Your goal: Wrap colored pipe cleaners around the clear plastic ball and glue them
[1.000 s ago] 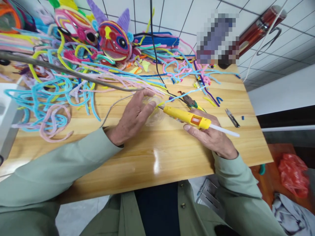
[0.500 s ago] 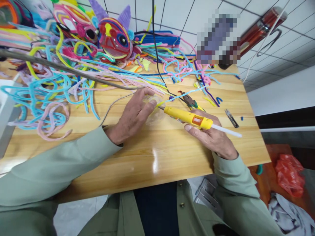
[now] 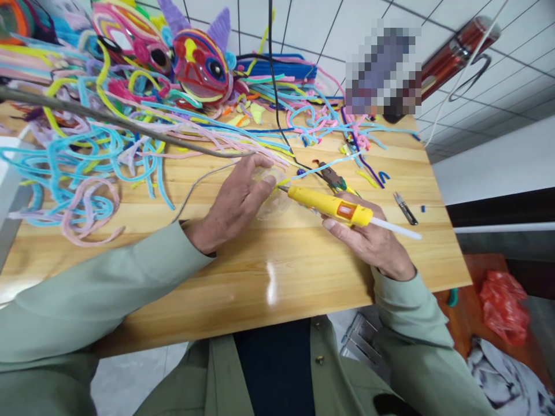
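Observation:
My left hand [image 3: 236,205] is closed on a clear plastic piece [image 3: 273,207], rounded and see-through, low over the wooden table. Its thumb and forefinger meet near a short yellow pipe cleaner end [image 3: 282,182] on that piece. My right hand [image 3: 368,240] grips a yellow hot glue gun [image 3: 325,203], a white glue stick [image 3: 396,227] poking out of its back. The gun's metal nozzle points left and is right by the yellow end and my left thumb. Just behind the gun runs a light blue pipe cleaner [image 3: 327,166]. Fingers under the gun are partly hidden.
Pliers [image 3: 332,175] lie behind the glue gun, thread snips [image 3: 405,208] to the right. Loose pipe cleaners [image 3: 87,156] heap up at the left and back, beside a colourful mask-like figure [image 3: 202,66]. A dark cable [image 3: 275,75] hangs down at the back; a red flask [image 3: 455,58] stands behind right.
The view has shifted slightly, moving the surroundings a little to the left. Both hands, the glue gun and the clear piece keep nearly the same positions.

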A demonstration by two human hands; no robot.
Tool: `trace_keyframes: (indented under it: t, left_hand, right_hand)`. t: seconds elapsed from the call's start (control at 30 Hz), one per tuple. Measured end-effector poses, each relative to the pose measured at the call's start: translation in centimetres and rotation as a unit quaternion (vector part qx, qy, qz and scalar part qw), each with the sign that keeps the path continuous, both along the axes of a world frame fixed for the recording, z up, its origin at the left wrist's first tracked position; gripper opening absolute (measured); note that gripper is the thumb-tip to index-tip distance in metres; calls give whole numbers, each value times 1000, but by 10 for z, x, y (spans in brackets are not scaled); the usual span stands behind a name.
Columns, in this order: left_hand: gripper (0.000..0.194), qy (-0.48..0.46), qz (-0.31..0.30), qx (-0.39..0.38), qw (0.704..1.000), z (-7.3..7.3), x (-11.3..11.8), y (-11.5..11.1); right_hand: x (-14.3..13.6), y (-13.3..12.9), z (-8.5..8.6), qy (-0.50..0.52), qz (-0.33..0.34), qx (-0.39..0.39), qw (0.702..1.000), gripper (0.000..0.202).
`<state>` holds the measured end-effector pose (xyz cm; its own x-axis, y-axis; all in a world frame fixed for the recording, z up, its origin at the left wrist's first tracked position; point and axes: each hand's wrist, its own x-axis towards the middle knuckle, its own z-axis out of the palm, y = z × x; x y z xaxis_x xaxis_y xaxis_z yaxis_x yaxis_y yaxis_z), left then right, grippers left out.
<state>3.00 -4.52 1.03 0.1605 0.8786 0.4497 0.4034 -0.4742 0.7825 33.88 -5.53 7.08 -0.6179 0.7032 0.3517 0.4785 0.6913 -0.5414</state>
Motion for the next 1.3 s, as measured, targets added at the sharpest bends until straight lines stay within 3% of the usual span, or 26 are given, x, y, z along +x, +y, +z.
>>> trace_keyframes:
  t: [0.9, 1.3]
  left_hand:
    - [47, 30, 10, -21, 999, 2, -2, -2]
    - [35, 20, 11, -25, 999, 1, -3, -3]
  right_hand:
    - [6, -3, -2, -38, -29, 24, 999, 30]
    - [5, -4, -4, -47, -36, 51, 997, 25]
